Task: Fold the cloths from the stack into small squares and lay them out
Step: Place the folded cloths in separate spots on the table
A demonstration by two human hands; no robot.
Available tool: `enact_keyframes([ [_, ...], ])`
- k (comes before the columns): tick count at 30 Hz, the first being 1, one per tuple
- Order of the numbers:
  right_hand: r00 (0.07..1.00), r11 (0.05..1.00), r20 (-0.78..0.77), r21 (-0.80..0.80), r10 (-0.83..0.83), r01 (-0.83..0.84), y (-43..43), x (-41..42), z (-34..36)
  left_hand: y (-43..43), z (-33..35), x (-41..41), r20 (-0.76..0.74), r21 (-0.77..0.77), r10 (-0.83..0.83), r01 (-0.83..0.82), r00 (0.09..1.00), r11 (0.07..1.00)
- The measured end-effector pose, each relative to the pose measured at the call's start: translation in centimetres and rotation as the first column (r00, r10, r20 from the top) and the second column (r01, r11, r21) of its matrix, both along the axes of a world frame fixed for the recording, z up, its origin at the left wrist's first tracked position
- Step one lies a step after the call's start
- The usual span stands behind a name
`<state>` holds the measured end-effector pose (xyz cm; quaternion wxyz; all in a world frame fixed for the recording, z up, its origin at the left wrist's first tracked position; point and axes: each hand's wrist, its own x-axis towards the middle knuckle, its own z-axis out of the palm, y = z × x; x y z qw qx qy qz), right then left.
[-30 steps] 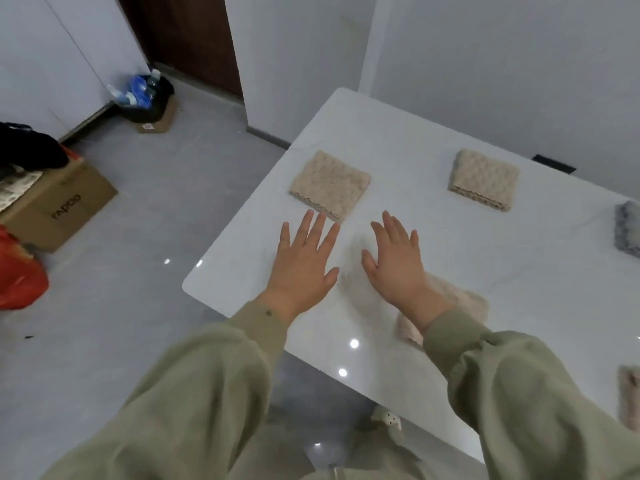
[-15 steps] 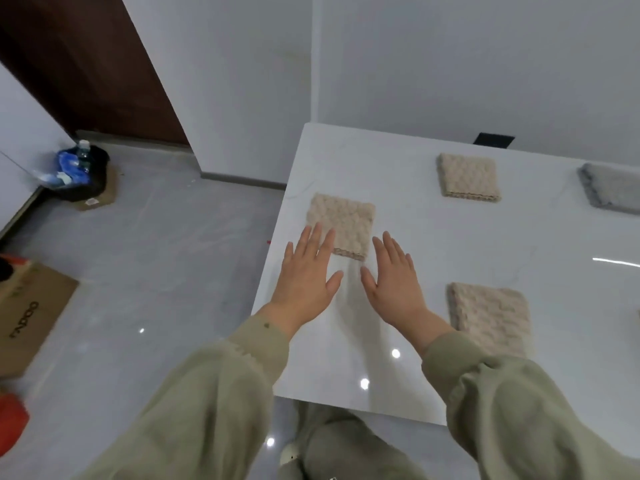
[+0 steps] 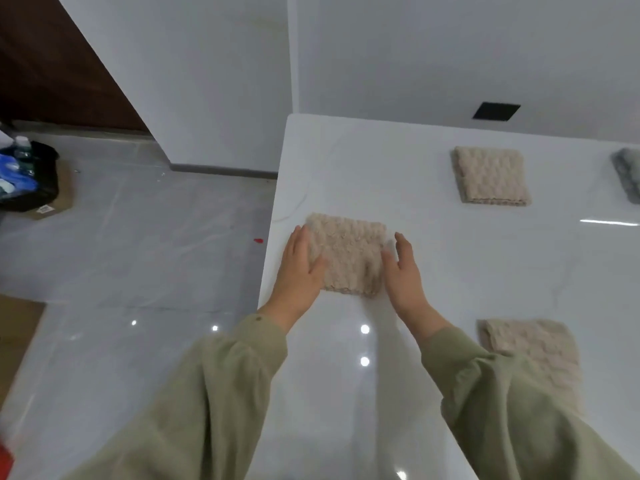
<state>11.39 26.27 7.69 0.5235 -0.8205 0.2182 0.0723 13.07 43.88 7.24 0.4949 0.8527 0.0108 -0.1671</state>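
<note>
A folded beige cloth lies near the left edge of the white table. My left hand presses flat against its left side, thumb resting on top. My right hand stands against its right side, fingers straight. Both hands flank the cloth and touch its edges without lifting it. A second folded beige cloth lies farther back. A third beige one sits at the near right, partly under my right sleeve. A folded grey cloth is cut off at the right edge.
The table's left edge drops to a glossy grey floor. A black bin with blue bottles stands at far left beside a brown door. White walls close the back, with a dark socket plate.
Both hands moved forward from the bare tabletop to the sides of the nearest beige cloth and now touch it. The camera view swung to the right.
</note>
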Motion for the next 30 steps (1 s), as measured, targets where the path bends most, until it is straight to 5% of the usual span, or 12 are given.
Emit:
enact_keyframes([
  [6,0.987,0.976,0.002,0.146,-0.164,0.162,2.2,3.7,-1.3,-1.1,-1.6,3.4,-0.192,-0.318,0.146,-0.202,0.971,0.926],
  [26,0.993,0.979,0.031,0.171,-0.113,0.106,3.9,3.8,-1.7,-0.9,-2.4,3.7,-0.109,-0.298,0.123,-0.150,0.986,0.943],
  [30,0.973,0.961,0.053,0.183,-0.223,0.210,2.9,3.8,-1.7,-0.7,-2.6,3.6,-0.096,-0.279,0.204,-0.223,0.974,0.934],
])
